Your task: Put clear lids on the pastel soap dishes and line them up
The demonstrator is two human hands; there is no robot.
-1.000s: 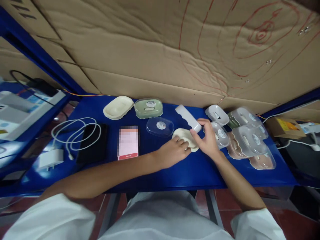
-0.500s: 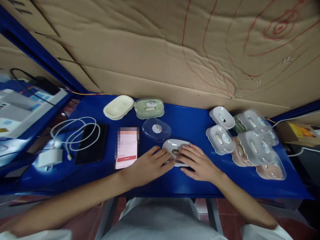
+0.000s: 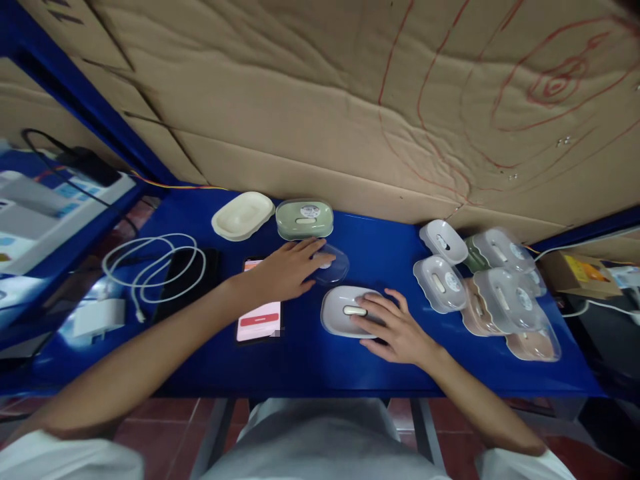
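Observation:
A grey soap dish (image 3: 335,313) lies on the blue table with a cream oblong piece (image 3: 354,311) in its middle. My right hand (image 3: 395,327) grips the dish's right end, fingers over the top and thumb at the near rim. Beyond the dish lies a clear lid (image 3: 336,265) with a round label. My left hand (image 3: 287,270) reaches over the lid's left side, its fingers stretched out and apart. Whether they press on the lid is hard to tell.
A cream dish (image 3: 243,217) and a lidded green soap box (image 3: 304,220) stand at the back. Several lidded boxes (image 3: 507,300) are stacked right, near a lidded grey box (image 3: 440,283). Left are a phone (image 3: 259,323), white cable (image 3: 150,293) and charger (image 3: 99,318). Cardboard (image 3: 300,133) walls the back.
My left hand has left the grey dish and moved up and left to the clear lid. The cream piece now shows in the dish's middle. My right hand stays at the dish.

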